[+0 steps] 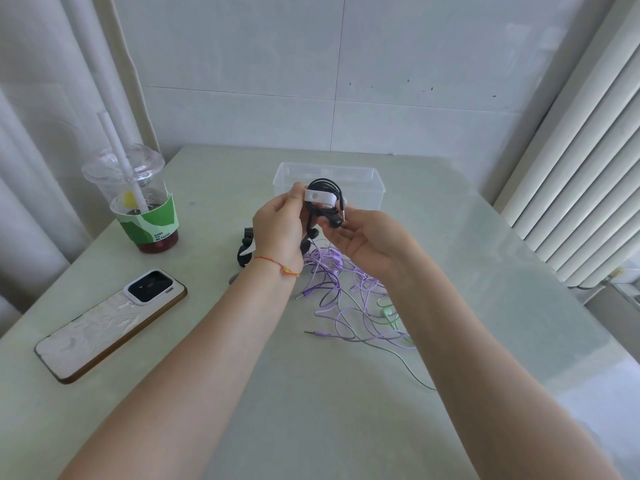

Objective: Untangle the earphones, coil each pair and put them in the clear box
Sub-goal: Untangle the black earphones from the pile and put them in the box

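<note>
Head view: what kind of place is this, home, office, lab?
Probably a home or casual room, not a lab: a pale table pushed against a tiled wall, a white radiator on the right, and personal items such as an iced drink cup and a phone.

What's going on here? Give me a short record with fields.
held: black earphones, coiled, with a white strap around them
left hand: pinches the strap end
right hand: holds the coil's lower part
clear box: behind the hands, contents unclear
on table: tangled purple earphones, green earphones
nearby: phone, drink cup
</note>
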